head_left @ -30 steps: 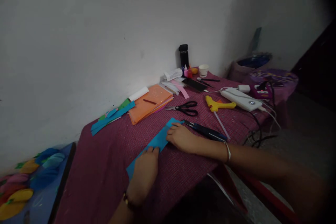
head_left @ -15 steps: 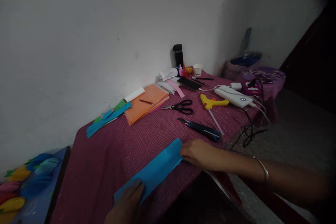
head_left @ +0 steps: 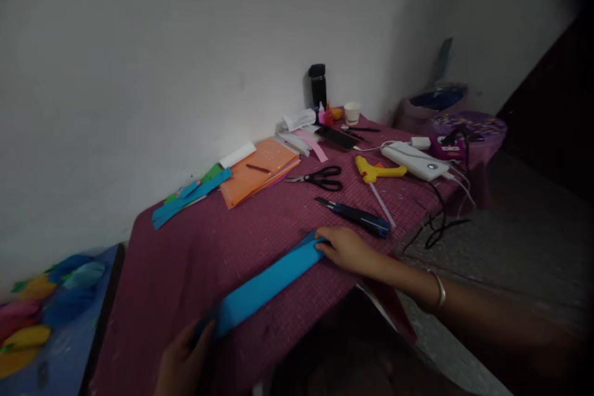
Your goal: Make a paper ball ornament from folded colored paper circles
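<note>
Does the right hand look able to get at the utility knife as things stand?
Probably yes: the utility knife lies close beyond the right hand, and nothing visible covers it. That hand grips one end of the blue paper, so it would likely need to let go first.

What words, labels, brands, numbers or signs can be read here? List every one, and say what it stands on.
None can be read.
White printed roll: dark print, too blurred to read.
White power bank: lit display, too small to read.
Blue paper: no text visible.
</note>
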`<state>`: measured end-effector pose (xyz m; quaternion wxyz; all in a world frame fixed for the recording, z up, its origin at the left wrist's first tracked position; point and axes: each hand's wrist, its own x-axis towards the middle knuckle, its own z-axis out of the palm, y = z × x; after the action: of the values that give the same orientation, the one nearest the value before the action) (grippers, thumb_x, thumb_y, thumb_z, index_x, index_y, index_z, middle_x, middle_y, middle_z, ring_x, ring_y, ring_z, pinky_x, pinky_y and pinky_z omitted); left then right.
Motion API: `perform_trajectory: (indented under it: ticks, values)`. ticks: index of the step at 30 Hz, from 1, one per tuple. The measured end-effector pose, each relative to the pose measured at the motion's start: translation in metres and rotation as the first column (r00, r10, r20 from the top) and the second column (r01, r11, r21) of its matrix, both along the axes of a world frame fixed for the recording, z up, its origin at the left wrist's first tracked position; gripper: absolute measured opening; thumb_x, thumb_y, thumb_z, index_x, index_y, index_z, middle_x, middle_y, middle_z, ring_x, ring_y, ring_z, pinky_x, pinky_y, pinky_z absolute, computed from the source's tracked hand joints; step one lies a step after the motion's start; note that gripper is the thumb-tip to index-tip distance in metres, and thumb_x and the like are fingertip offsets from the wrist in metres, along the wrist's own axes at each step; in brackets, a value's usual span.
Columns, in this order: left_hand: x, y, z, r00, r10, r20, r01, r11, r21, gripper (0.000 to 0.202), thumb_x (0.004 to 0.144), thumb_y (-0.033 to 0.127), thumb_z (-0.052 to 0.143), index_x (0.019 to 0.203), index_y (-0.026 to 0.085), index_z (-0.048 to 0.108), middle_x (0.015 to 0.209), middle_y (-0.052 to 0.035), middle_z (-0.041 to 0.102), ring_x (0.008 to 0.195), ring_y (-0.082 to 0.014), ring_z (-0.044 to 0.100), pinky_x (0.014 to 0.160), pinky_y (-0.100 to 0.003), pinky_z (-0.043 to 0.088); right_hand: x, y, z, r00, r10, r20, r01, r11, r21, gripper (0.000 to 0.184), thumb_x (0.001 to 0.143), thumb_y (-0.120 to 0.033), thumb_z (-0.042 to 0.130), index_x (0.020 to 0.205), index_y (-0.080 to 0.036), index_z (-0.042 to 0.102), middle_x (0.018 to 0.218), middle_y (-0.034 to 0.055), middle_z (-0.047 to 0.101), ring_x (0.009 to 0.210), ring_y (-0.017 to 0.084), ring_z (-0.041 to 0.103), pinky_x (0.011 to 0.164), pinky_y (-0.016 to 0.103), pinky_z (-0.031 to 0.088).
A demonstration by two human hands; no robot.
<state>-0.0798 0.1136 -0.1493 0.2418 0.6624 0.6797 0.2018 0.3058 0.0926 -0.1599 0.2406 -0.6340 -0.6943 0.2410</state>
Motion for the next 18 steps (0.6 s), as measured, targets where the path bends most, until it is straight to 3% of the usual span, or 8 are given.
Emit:
perform_trajectory:
  ticks: [3, 8, 14, 18]
  values:
    - [0.014, -0.008, 0.003, 0.991, -0.058, -0.122, 0.063, 0.997, 0.034, 0.037, 0.078, 0.053, 0.053, 0.08, 0.019, 0.07, 0.083, -0.0077, 0.077, 0.077, -0.0266, 0.071, 0.067, -0.034, 0.053, 0.001, -0.006, -0.007, 1.0, -0.006, 0.019, 0.005, 0.998, 0.06, 0.012, 0.091, -0.021, 0.053, 0.096, -0.017, 0.064, 0.095, 0.0063, 0.071, 0.089, 0.019, 0.065, 0.084, 0.029, 0.044]
    - [0.016, -0.016, 0.001, 0.961, -0.096, -0.26, 0.091, 0.995, -0.032, 0.034, 0.084, 0.048, 0.047, 0.072, 0.019, 0.06, 0.065, -0.0023, 0.064, 0.058, -0.0178, 0.058, 0.058, -0.028, 0.037, 0.006, -0.008, -0.014, 0.995, 0.028, 0.097, -0.038, 0.994, 0.098, 0.012, 0.091, -0.026, 0.054, 0.092, -0.019, 0.063, 0.093, 0.006, 0.07, 0.09, 0.022, 0.064, 0.085, 0.033, 0.045]
    - [0.016, -0.018, -0.002, 0.961, -0.03, -0.273, 0.023, 0.999, -0.028, 0.034, 0.085, 0.047, 0.047, 0.066, 0.02, 0.051, 0.054, 0.0028, 0.049, 0.051, -0.0142, 0.048, 0.055, -0.026, 0.027, 0.006, 0.001, -0.011, 0.983, 0.018, 0.182, -0.024, 0.999, 0.036, 0.017, 0.093, -0.03, 0.05, 0.093, -0.02, 0.063, 0.088, 0.0047, 0.071, 0.08, 0.021, 0.066, 0.075, 0.031, 0.044]
    - [0.018, -0.017, -0.003, 0.972, -0.018, -0.234, 0.012, 1.0, -0.027, 0.033, 0.086, 0.046, 0.049, 0.066, 0.019, 0.052, 0.055, 0.0033, 0.048, 0.052, -0.0129, 0.046, 0.056, -0.026, 0.025, 0.006, 0.012, -0.012, 0.956, -0.026, 0.291, 0.022, 1.0, 0.018, 0.024, 0.094, -0.037, 0.046, 0.095, -0.02, 0.063, 0.083, 0.0053, 0.07, 0.073, 0.022, 0.065, 0.066, 0.031, 0.04]
